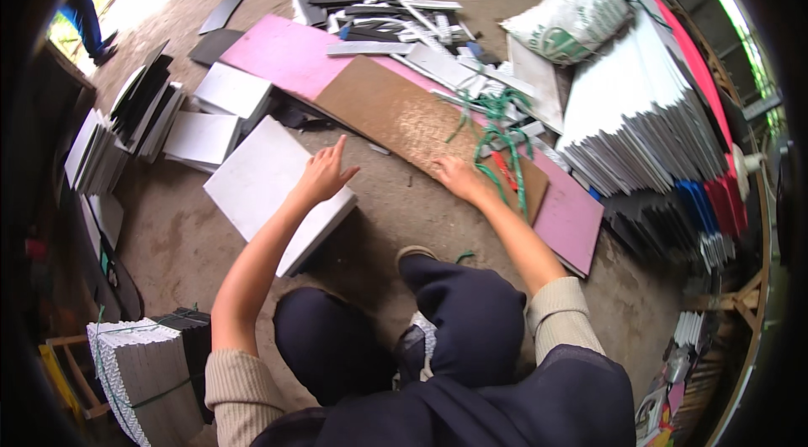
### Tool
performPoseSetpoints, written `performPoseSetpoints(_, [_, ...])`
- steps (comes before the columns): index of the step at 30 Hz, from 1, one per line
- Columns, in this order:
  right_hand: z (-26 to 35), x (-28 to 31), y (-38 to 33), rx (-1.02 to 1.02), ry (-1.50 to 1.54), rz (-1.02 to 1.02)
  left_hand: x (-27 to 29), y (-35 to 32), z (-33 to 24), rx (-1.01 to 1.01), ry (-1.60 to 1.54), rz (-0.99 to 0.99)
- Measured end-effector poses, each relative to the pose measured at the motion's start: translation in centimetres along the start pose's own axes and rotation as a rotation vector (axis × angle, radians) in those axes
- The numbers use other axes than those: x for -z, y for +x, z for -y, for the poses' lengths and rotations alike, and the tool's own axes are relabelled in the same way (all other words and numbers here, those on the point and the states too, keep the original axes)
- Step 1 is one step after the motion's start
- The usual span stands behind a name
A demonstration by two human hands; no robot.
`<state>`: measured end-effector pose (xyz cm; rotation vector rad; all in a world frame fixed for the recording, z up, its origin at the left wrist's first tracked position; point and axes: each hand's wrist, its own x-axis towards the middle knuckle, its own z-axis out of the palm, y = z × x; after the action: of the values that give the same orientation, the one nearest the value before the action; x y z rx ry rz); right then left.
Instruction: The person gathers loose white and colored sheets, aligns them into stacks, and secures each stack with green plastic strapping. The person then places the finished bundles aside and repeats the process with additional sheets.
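Note:
My left hand is above the right side of a stack of white sheets, its index finger stretched out and its thumb apart. It holds nothing. On the right, my right hand lies palm down at the near edge of a brown board, fingers extended, with nothing seen in its grasp. The board has a worn, pale speckled patch and rests across pink boards. Beside my right hand, green twine lies tangled over the board, with a small red tool-like object among it.
Offcut strips are heaped beyond the boards. A white sack sits atop white sheets at the right. Smaller white stacks stand left, and a tied bundle at lower left. A person's leg shows at far left.

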<state>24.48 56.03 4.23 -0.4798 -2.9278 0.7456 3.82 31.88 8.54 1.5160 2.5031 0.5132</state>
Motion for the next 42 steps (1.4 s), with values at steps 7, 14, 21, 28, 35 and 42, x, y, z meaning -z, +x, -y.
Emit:
performPoseSetpoints(7, [-9.7, 9.1, -9.1, -0.472, 0.200, -0.175, -3.0, 5.4, -10.6, -0.353, 0.242, 0.426])
performPoseSetpoints(14, [-16.5, 0.5, -7.3, -0.896, -0.009, -0.387, -11.8, 4.7, -12.2, -0.498, -0.045, 0.171])
performPoseSetpoints(21, [-17.6, 3.1, -3.1, -0.526, 0.059, -0.619, -14.2, 5.0, -10.9, -0.148, -0.594, 0.183])
performPoseSetpoints(28, [-3.7, 21.7, 3.0, -0.149, 0.832, -0.446, -5.5, 9.6, -12.9, -0.087, -0.903, -0.200])
performPoseSetpoints(35, [11.2, 31.4, 5.7, 0.013, 1.335, -0.370, 9.5, 10.4, -18.7, -0.421, -1.102, -0.339])
performPoseSetpoints(42, [20.3, 36.9, 7.7, 0.196, 1.641, -0.308, 15.8, 6.1, -23.5, -0.691, -1.138, -0.204])
